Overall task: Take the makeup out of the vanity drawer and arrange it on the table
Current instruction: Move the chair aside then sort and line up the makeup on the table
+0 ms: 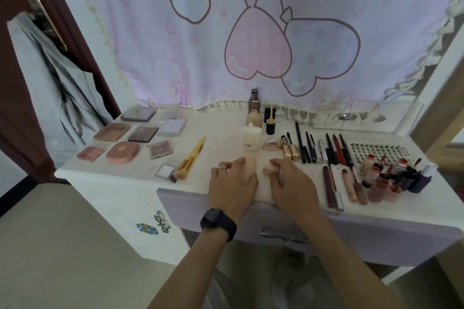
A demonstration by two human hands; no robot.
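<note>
I hold the pink sponge [249,161] under the curled fingers of the left hand [233,183], its long axis pointing away from me. The right hand [293,187] pinches the beige sponge [269,170] just beside it on the counter [221,128].

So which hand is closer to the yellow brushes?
Left. The left hand sits just right of the yellow brushes; the right hand is farther right, beyond it.

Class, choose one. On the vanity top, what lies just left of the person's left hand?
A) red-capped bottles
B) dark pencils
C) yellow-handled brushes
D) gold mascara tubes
C: the yellow-handled brushes lie just left of the left hand, which holds a pink sponge; the right hand holds a beige sponge.
</note>
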